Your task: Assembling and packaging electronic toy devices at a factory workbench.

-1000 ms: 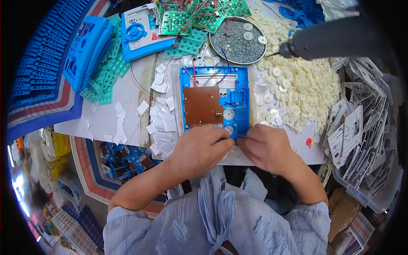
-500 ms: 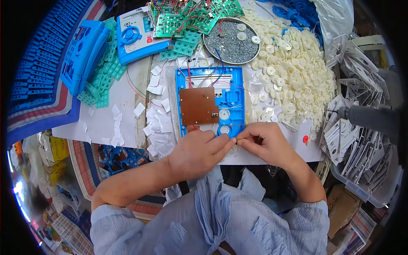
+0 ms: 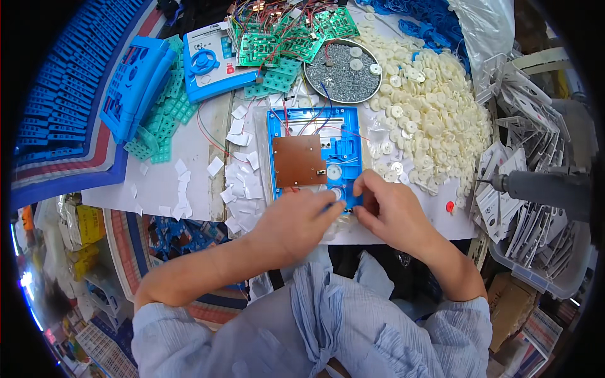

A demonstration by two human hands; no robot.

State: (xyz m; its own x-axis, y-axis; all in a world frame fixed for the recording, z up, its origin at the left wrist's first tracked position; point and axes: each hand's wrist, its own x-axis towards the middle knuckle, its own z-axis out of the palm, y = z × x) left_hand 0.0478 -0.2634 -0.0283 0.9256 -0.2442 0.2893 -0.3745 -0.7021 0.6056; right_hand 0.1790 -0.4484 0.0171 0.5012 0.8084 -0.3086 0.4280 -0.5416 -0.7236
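A blue plastic housing lies open-side up on the table, with a brown circuit board in its left part. Red and blue wires run from its upper end. Over the housing's lower edge stretches my left hand, fingers extended and slightly blurred beside a round white part; its thumb is hidden. At the lower right corner, my right hand has its thumb and forefinger apart, with nothing visible between them.
Behind the housing stand a round tray of screws and green circuit boards. A pile of cream discs spreads right, near a power screwdriver. White paper pieces and blue cases lie left.
My right hand's thumb and forefinger have spread and moved away from the left fingertips. The left hand has shifted slightly right. The whole view has moved a little.
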